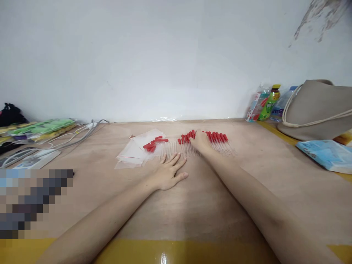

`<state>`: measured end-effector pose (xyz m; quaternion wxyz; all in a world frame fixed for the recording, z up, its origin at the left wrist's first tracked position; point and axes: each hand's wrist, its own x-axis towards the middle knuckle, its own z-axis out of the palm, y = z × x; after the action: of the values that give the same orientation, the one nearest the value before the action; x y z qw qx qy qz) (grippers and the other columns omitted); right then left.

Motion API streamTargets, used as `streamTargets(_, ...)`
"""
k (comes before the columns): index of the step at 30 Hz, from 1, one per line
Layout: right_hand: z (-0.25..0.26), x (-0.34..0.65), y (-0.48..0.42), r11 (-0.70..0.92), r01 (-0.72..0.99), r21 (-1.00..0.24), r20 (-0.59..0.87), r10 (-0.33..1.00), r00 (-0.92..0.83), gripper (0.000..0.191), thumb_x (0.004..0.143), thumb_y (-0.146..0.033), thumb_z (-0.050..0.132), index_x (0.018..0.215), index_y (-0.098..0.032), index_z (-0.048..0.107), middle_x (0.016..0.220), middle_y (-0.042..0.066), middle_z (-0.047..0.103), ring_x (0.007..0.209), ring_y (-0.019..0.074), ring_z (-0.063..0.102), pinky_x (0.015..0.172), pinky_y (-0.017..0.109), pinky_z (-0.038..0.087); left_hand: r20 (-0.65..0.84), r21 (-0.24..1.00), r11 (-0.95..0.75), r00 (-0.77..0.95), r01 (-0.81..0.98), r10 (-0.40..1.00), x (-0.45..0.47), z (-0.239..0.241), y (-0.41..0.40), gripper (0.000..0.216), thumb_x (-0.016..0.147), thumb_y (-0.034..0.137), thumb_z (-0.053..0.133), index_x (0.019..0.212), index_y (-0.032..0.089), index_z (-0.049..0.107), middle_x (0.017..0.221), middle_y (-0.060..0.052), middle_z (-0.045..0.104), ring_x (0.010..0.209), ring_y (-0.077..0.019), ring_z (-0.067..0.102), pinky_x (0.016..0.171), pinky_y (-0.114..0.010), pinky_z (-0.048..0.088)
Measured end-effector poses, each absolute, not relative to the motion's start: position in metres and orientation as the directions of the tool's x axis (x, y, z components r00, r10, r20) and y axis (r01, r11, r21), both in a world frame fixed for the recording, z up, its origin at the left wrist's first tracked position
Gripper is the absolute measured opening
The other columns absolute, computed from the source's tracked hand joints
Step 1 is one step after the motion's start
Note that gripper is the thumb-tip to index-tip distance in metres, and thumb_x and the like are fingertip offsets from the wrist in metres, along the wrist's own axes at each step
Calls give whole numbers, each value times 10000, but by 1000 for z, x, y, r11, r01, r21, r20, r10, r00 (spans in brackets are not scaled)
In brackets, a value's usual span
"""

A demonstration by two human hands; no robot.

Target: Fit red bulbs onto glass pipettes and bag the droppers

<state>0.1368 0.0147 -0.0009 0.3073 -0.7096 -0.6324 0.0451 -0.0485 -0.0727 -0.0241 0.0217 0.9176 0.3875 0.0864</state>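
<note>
I have the left hand [168, 175] palm down on the wooden table [209, 212], fingers spread apart, with its fingertips at the near ends of the thin, clear, bare tubes [169, 147]; I can't tell whether they touch. My right hand [201, 141] bends over the row of thin clear tubes with red, rounded bulbs [218, 138], its fingers down among the bulbs. I can't tell from here whether they are clamped on one. Bulbed tubes show on both sides of that hand, the longer visible stretch running off to its right. The bare tubes lie left of the row, just beyond my left hand. Farther left, a small pile of loose red bulbs [150, 147] rests on flat, translucent plastic bags [134, 150]. The two hands are apart from each other.
</note>
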Motion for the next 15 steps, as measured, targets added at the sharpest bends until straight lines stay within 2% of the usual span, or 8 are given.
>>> streamTargets(4,4,132,0,39,911,-411,366,922,126,281,816,-333,473,1021,-155,545,1016,132,612,932,254,577,755,352,434,147,107,-708,693,698,705,-49,-24,-73,595,857,553,292,1370,253,249,1425,-147,215,1319,-296,182,1030,-566,115)
streamTargets(8,10,114,-9,125,913,-387,260,965,-22,206,799,-363,482,837,-225,630,940,58,651,926,222,585,751,322,440,175,112,-710,690,695,703,-48,-25,-74,599,854,550,305,1360,231,278,1418,-150,252,1314,-307,207,1021,-581,123)
streamTargets(11,11,98,-6,102,909,-405,176,984,-32,183,745,-351,541,796,-214,653,894,69,666,870,224,611,688,303,461,292,116,-664,614,738,734,-47,-25,-74,555,847,523,355,1292,194,398,1358,-146,382,1268,-314,311,1008,-572,178)
streamTargets(13,11,89,-1,64,908,-414,129,992,-11,217,712,-333,573,851,-187,654,923,101,662,868,242,616,668,312,470,412,105,-598,513,794,753,-49,-24,-69,462,837,475,409,1180,182,507,1246,-131,506,1191,-304,406,995,-550,219)
streamTargets(15,10,82,3,27,907,-419,94,996,13,305,680,-338,604,923,-158,642,969,136,648,883,264,615,668,331,477,526,76,-517,406,853,747,-56,-23,-61,366,819,421,459,1076,183,564,1144,-118,569,1117,-293,458,983,-528,239)
